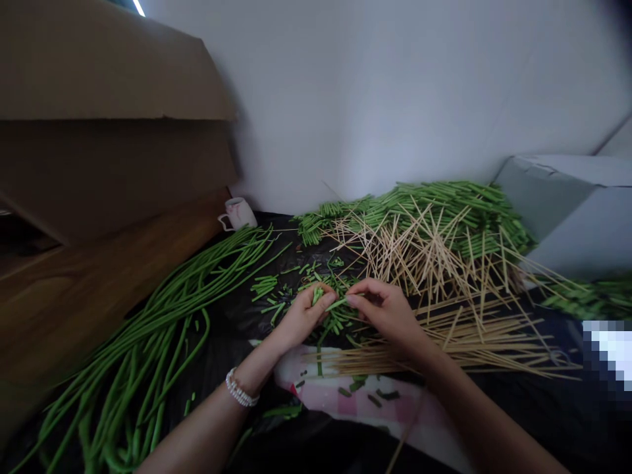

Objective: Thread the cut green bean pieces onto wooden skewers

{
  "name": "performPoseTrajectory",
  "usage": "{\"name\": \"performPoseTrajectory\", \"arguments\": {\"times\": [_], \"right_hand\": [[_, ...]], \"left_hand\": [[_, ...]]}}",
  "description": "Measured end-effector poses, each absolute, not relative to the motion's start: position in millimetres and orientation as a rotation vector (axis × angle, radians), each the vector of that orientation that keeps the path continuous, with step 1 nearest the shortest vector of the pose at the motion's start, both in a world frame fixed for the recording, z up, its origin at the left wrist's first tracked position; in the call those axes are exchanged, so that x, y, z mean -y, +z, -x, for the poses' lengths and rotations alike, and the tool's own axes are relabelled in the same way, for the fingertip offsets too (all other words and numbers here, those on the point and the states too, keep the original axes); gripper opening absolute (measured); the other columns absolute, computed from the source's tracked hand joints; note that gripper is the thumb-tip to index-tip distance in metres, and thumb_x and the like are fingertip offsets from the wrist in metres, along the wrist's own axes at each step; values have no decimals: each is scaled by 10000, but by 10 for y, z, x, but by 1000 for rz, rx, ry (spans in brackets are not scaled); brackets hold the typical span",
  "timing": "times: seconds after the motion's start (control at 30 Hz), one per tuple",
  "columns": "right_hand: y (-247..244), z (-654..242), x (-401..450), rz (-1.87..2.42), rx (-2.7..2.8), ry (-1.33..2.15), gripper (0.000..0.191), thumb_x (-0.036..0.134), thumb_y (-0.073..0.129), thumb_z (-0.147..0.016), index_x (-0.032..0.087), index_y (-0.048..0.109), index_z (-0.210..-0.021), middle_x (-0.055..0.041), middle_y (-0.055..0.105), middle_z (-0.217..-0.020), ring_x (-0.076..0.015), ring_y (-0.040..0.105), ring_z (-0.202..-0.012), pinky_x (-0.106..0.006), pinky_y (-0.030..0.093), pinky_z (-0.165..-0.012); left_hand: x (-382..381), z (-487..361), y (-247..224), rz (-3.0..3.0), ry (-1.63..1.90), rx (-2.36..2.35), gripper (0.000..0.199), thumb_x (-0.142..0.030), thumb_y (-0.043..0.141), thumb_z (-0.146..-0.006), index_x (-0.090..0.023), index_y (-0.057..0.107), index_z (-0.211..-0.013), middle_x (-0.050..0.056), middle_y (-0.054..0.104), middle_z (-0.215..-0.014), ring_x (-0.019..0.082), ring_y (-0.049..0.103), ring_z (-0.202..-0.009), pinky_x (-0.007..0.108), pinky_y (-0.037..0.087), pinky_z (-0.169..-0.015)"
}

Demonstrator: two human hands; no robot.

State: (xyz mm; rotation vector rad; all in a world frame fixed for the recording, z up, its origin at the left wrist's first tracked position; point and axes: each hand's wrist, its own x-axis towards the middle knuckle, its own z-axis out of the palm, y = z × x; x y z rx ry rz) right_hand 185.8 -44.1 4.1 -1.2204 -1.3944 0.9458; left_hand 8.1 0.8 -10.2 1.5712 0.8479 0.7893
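My left hand (pixel 307 315), a beaded bracelet (pixel 240 388) on its wrist, pinches a small cluster of green bean pieces (pixel 318 294). My right hand (pixel 380 308) is closed on one end of a short green bean piece (pixel 338 304) that reaches toward my left fingertips. Loose cut pieces (pixel 264 286) lie around and beneath both hands on black plastic. Thin wooden sticks (pixel 484 342) are spread beside and under my right forearm, with a tangled heap of sticks (pixel 419 250) behind. Long uncut green beans (pixel 162 316) lie to the left.
Skewered green beans (pixel 459 204) are piled against the wall. A white mug (pixel 240 214) lies tipped at the back left, near a large cardboard box (pixel 108 131). A pale box (pixel 563 204) stands at the right. Pink-and-white sheeting (pixel 365 398) lies in front of my hands.
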Motion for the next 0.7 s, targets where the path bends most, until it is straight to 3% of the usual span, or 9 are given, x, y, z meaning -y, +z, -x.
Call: {"name": "performPoseTrajectory", "arguments": {"times": [0.17,0.27,0.43,0.7], "right_hand": [[28,-1898,416,1227,1387,961,175,321,602,-803,197,688,-892,27,608,-589,-118,535,-505,-237,408,-496],[-13,-1919,409,1282,1492,780,205,297,527,-860,202,688,-945,11,636,-633,-134,573,-550,-258,442,-561],[-50,-1907,433,1296,1785,349,204,231,444,-915,201,636,-852,-35,663,-784,-158,605,-714,-281,439,-709],[-39,-1719,559,1279,1971,233,225,188,371,-939,194,554,-809,-45,596,-775,-158,555,-729,-270,398,-705]], "left_hand": [[-6,-48,-75,-1657,687,-807,319,-470,558,-863,-170,506,-769,-88,381,-503,61,296,-432,205,223,-419],[-22,-41,-69,-1639,780,-863,323,-466,533,-876,-177,488,-737,-80,408,-510,66,330,-440,203,260,-436],[-56,-48,-105,-1604,875,-923,350,-480,528,-871,-185,465,-694,-74,417,-509,67,343,-434,202,272,-436],[-155,-69,-163,-1253,1154,-1029,386,-525,540,-845,-191,425,-689,-93,342,-486,52,257,-402,192,192,-401]]}}
